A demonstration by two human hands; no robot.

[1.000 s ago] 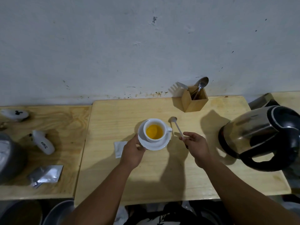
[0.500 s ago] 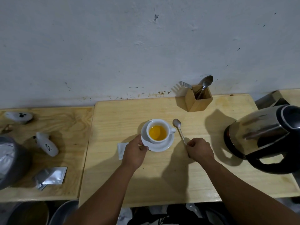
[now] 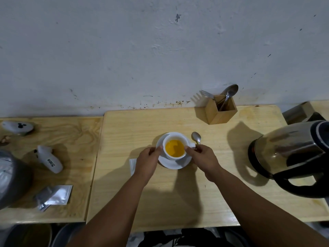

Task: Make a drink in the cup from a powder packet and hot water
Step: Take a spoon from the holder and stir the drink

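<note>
A white cup (image 3: 175,155) of orange drink stands on a white saucer (image 3: 170,164) in the middle of the light wooden table (image 3: 178,196). My left hand (image 3: 146,162) grips the saucer's left rim, thumb against the cup's side. My right hand (image 3: 203,158) pinches the cup's right side at its handle. A metal spoon (image 3: 196,136) lies on the table just right of the cup, its handle hidden under my right hand. A white powder packet (image 3: 132,165) lies flat, partly under my left hand.
A steel kettle (image 3: 292,154) with a black handle stands at the right. A wooden holder (image 3: 220,111) with a fork and spoons sits by the wall. The left table holds silver packets (image 3: 55,195), two white controllers (image 3: 50,162) and a grey pot (image 3: 10,177).
My right hand laid the spoon on the table, let it go and moved left onto the cup. My left hand stayed at the saucer.
</note>
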